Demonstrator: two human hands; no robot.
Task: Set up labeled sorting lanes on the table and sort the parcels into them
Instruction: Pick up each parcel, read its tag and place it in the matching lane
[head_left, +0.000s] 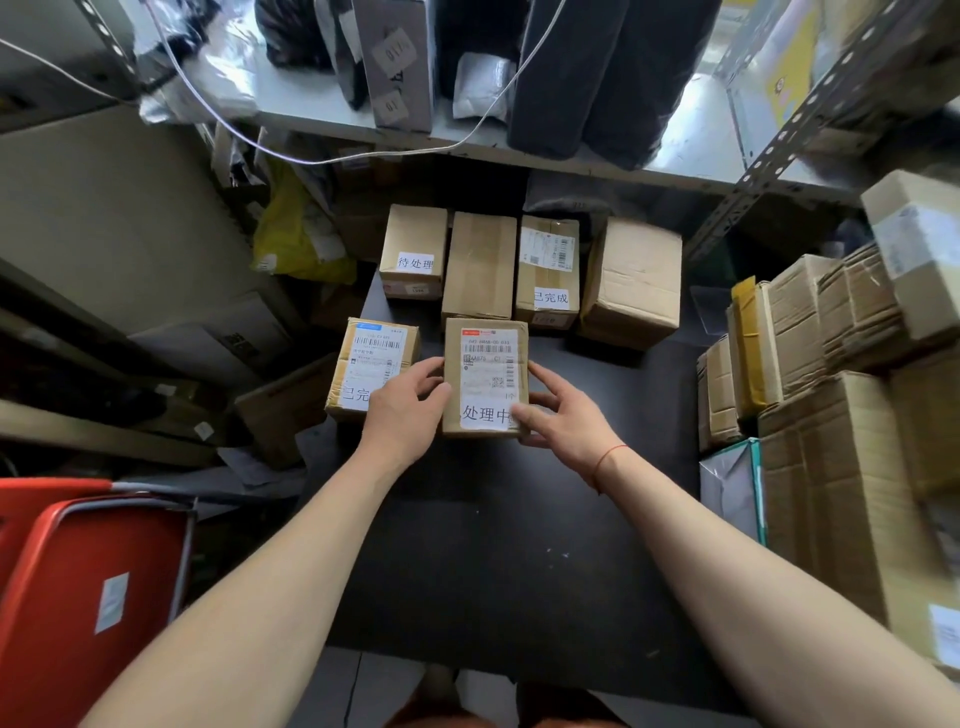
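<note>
- The left hand (410, 410) and right hand (558, 415) clasped opposite long sides of a small brown cardboard parcel labelled 处理中 (485, 376).
- Its long axis ran away from the person, on the black table (493, 545).
- Directly beyond it lay a plain brown box (480, 265); left of it, a labelled brown parcel (371, 364).

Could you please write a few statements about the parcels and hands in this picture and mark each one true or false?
1. Both hands hold the box labelled 处理中. True: the left hand and right hand grip its sides.
2. The box labelled 待处理 stands in the back row. True.
3. The held box lies on the red crate. False: it is over the black table; the red crate is at the lower left.
4. Only one box shows a 已完成 label. False: the back-row box and the front-left box both appear to.
</note>
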